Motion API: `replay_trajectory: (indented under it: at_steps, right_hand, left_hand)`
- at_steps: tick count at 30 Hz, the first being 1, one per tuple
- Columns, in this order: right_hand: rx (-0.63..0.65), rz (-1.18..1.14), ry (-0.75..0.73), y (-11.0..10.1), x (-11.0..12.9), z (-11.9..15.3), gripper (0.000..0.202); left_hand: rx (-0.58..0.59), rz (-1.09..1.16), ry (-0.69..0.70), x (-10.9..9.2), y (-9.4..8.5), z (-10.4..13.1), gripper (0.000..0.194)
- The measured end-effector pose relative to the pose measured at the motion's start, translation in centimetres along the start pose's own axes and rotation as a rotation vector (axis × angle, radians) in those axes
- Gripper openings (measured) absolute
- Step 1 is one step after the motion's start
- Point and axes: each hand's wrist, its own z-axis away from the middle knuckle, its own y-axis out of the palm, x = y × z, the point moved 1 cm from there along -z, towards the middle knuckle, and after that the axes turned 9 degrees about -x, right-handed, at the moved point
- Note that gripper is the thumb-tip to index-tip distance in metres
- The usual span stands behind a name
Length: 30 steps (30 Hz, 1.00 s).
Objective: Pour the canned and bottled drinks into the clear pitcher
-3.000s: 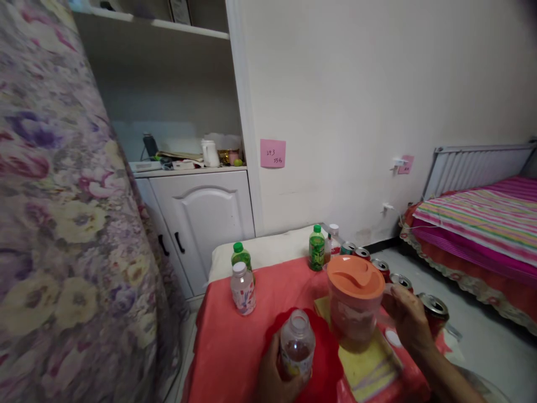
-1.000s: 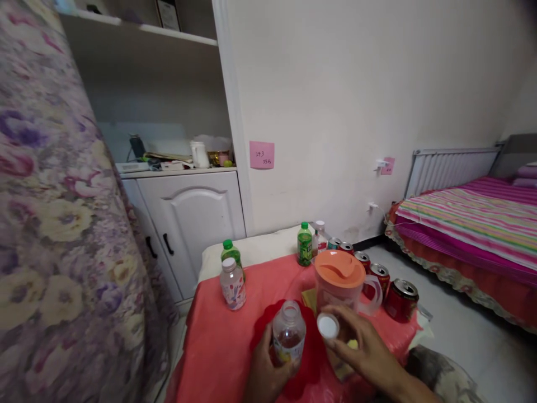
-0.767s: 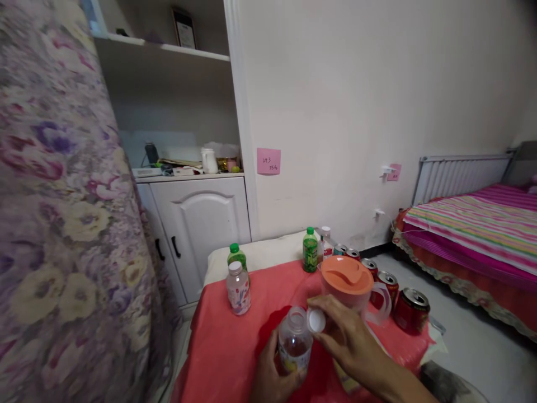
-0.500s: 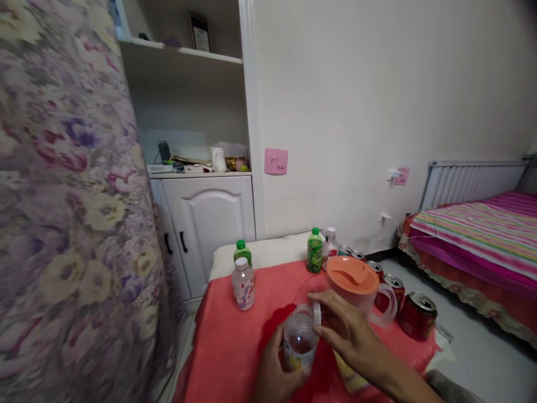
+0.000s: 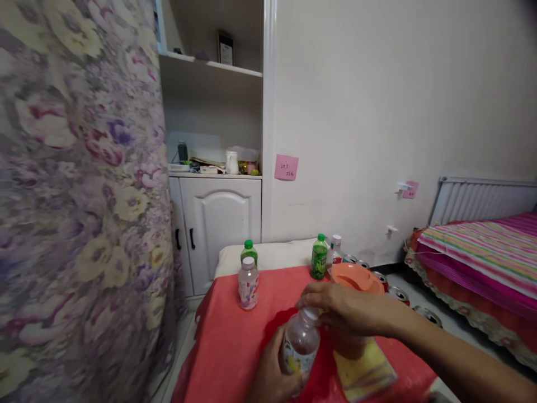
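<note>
Tabletop point(image 5: 222, 341), with red covering, seen from above; the work in hand, the closing of a bottle point(image 5: 300, 350), is judged to be near its end. The pitcher point(image 5: 357, 278) stands beyond the right hand point(image 5: 346, 308), its orange lid in place. The left hand point(image 5: 272, 376) is wrapped around the side of the bottle, low over the near part of the tabletop; the right hand arches over its top, fingers at the pale cap point(image 5: 309, 314). The hands are close together on this one bottle, which leans slightly. The cap appears to lie on the mouth; what is left, in this reading, is at most its tightening. Of the other bottles, the pink-labelled one point(image 5: 249, 286) and the two green-capped ones point(image 5: 319, 261) point(image 5: 249, 252) stand upright and closed.

Hidden or unclear: most of the pitcher's body and its handle lie behind the right hand and forearm, which also cover parts of the cans point(image 5: 427, 317). The yellow cloth point(image 5: 366, 372) is partly covered. A darker red piece point(image 5: 277, 321) beneath the bottle is too obscured to identify. The bottle's base cannot be made out clearly. Whether the right fingers pinch the cap or merely rest on it, and whether its thread is engaged, cannot be told.
</note>
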Motion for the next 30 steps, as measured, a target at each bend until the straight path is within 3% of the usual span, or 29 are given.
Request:
replay_trajectory:
  at_steps: [4,9,19,26,30]
  right_hand:
    - [0.13,0.045,-0.067,-0.6,0.0,-1.2,0.029]
    - [0.165,0.063,-0.139,-0.8,0.0,-2.4,0.029]
    - [0.23,0.257,0.002,-0.7,-0.2,-3.5,0.021]
    - [0.141,0.277,0.117,-0.9,-0.3,-3.0,0.062]
    - [0.119,0.165,0.046,-1.3,0.1,-2.5,0.055]
  left_hand:
    - [0.027,0.07,0.002,0.2,0.1,0.0,0.075]
    - [0.025,0.075,-0.022,-1.0,0.3,-0.1,0.071]
    - [-0.1,-0.007,-0.043,-0.6,0.2,-0.4,0.073]
    - [-0.049,0.099,-0.064,-1.3,0.3,-0.2,0.074]
    - [-0.057,0.099,-0.065,-1.0,0.1,-0.2,0.074]
